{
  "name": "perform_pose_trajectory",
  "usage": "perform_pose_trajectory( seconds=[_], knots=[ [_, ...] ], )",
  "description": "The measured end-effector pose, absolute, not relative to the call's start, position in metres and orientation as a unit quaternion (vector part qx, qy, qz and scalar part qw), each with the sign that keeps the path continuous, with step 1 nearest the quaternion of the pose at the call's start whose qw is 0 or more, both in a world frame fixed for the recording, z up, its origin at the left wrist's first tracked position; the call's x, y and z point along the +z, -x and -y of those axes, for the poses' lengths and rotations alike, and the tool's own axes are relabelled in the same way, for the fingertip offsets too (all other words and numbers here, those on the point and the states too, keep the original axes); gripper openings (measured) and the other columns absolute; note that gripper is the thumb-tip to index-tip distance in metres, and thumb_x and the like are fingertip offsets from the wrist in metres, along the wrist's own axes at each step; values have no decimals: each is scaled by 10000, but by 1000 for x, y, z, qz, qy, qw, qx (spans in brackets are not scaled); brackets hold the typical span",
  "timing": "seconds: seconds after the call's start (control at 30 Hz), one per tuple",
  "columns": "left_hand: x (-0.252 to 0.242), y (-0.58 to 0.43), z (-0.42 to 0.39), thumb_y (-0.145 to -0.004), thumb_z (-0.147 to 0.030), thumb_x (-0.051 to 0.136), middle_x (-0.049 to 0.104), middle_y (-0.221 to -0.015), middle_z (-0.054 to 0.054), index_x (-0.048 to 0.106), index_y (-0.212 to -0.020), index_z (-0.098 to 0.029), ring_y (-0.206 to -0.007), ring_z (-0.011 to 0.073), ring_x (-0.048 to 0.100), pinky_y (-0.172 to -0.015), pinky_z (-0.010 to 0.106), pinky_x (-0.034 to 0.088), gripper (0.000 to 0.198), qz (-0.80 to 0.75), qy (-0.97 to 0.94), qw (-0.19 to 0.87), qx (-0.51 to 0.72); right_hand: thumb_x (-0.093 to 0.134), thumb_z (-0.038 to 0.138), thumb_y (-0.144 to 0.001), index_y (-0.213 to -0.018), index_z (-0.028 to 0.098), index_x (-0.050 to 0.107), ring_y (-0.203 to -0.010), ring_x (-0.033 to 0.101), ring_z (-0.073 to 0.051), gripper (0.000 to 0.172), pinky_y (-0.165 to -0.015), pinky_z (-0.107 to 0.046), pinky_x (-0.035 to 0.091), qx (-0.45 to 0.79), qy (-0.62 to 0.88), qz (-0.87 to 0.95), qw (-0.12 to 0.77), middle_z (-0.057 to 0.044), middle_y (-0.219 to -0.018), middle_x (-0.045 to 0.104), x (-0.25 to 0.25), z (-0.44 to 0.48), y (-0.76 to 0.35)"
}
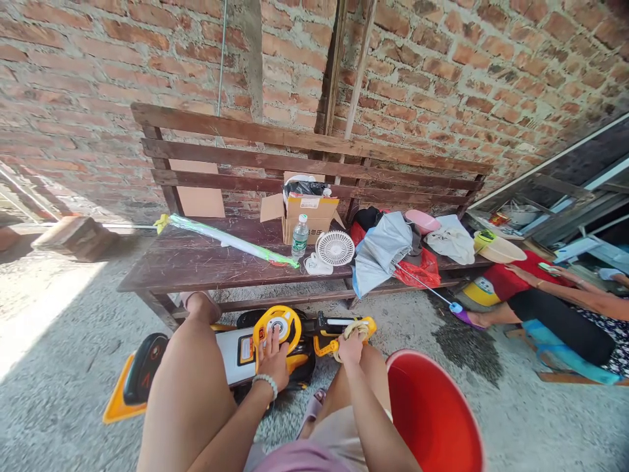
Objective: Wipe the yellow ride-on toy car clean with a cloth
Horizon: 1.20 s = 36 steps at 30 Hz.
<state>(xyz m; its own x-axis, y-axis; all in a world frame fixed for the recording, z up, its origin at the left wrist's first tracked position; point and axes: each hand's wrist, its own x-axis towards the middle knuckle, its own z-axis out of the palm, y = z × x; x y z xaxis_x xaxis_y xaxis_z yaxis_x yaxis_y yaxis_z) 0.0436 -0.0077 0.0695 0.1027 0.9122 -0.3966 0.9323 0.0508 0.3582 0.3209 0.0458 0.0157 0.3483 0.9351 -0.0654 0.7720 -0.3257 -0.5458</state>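
A yellow and black toy ride-on car lies on the concrete floor between my knees. My left hand rests on its yellow steering wheel, fingers stretched over the rim. My right hand is closed on a bunched pale cloth pressed against the car's yellow handle part.
A red plastic basin stands by my right leg. Behind the car a wooden bench carries a cardboard box, water bottle, small white fan, folded umbrella and bags. Another person sits at right.
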Motion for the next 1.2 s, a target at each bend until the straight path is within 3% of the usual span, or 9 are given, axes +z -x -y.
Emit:
perform_pose_trajectory(
  seconds=[0.1, 0.27, 0.37, 0.5, 0.63, 0.73, 0.87, 0.97, 1.2],
  knots=[
    [69, -41, 8, -877, -152, 617, -16, -1879, 95, 620, -1509, -212, -1732, 314, -77, -1381, 557, 1, 634, -663, -693, 282, -15, 611, 250, -846, -1565, 17, 522, -1446, 561, -517, 761, -1176, -625, 455, 200, 817, 515, 166, -356, -1690, 403, 12, -40, -314],
    [73, -47, 6, -877, -246, 647, -29, -1873, 123, 625, -1492, -199, -1731, 348, -70, -1369, 594, -27, 617, -675, -685, 273, -31, 626, 121, -794, -1438, 205, 674, -1469, 588, -317, 651, -1252, -447, 444, 243, 727, 623, 155, -155, -1567, 637, 18, -35, -318],
    [75, -49, 5, -880, -287, 660, -67, -1868, 136, 608, -1504, -188, -1727, 361, -99, -1360, 614, -41, 634, -671, -687, 276, -40, 609, 82, -798, -1410, 214, 712, -1477, 591, -268, 635, -1265, -408, 444, 269, 684, 660, 157, -120, -1534, 672, 24, -34, -317],
    [73, -45, 6, -872, -253, 656, -77, -1866, 127, 589, -1525, -199, -1725, 330, -131, -1366, 580, -44, 659, -664, -691, 283, -39, 583, 48, -818, -1476, 222, 680, -1492, 559, -293, 687, -1243, -412, 460, 264, 683, 669, 125, -106, -1627, 597, 30, -30, -318],
    [68, -39, 6, -870, -191, 643, -75, -1871, 104, 587, -1531, -215, -1724, 302, -130, -1378, 539, -42, 664, -658, -695, 287, -36, 599, 75, -839, -1545, 266, 623, -1369, 602, -357, 732, -1091, -447, 543, 190, 723, 662, 59, -112, -1713, 490, 24, -23, -309],
    [66, -36, 6, -873, -193, 654, -70, -1873, 91, 592, -1534, -227, -1722, 296, -138, -1383, 528, -38, 665, -655, -699, 286, -29, 604, 112, -848, -1603, 263, 558, -1346, 603, -386, 771, -1057, -477, 544, 166, 762, 624, 59, -149, -1739, 436, 15, -23, -303],
    [66, -34, 5, -875, -202, 660, -57, -1873, 101, 594, -1538, -218, -1721, 296, -133, -1386, 519, -36, 667, -649, -705, 286, -29, 532, 169, -914, -1648, 130, 475, -1383, 606, -435, 737, -1110, -532, 509, 184, 819, 536, 97, -265, -1748, 359, 10, -38, -315],
    [68, -36, 5, -873, -175, 639, -51, -1873, 93, 600, -1538, -220, -1723, 296, -124, -1387, 521, -32, 668, -651, -703, 284, -29, 478, 162, -933, -1627, 34, 467, -1464, 556, -450, 706, -1185, -546, 454, 209, 831, 504, 109, -321, -1715, 379, 11, -51, -329],
    [65, -43, 6, -872, -174, 644, -96, -1867, 99, 555, -1590, -212, -1719, 326, -149, -1379, 559, -38, 724, -664, -690, 286, -33, 589, 105, -790, -1544, 200, 613, -1496, 546, -342, 761, -1268, -457, 423, 265, 723, 622, 141, -149, -1669, 539, 7, -29, -317]
  ],
)
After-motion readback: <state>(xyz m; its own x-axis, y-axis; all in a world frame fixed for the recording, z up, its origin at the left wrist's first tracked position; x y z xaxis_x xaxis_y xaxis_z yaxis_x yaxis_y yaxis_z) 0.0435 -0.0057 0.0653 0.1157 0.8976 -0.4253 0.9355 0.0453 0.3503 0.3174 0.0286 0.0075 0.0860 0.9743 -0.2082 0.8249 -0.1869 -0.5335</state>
